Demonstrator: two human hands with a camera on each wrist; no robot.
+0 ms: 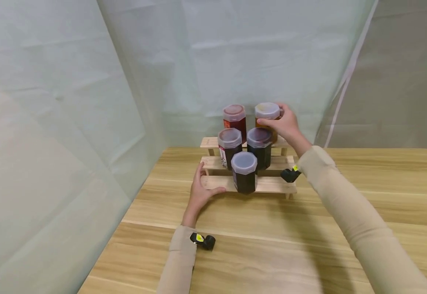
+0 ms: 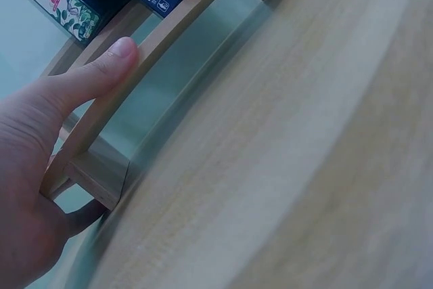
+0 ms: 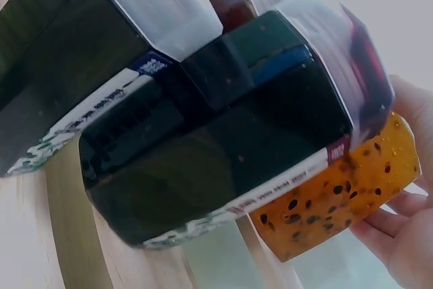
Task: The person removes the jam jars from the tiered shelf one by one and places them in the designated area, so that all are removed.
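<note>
A three-step wooden rack stands on the table with several lidded jars on it. My right hand grips the orange seeded jar at the top right of the rack; in the right wrist view the orange jar shows behind a dark jar, with fingers curled round it. My left hand holds the left end of the lowest step, thumb lying along the front edge of the rack. A dark jar stands on the lowest step.
A red jar stands at the top left, two dark jars on the middle step. The wooden table stretches to the right and towards me. Pale fabric walls close in at left and behind.
</note>
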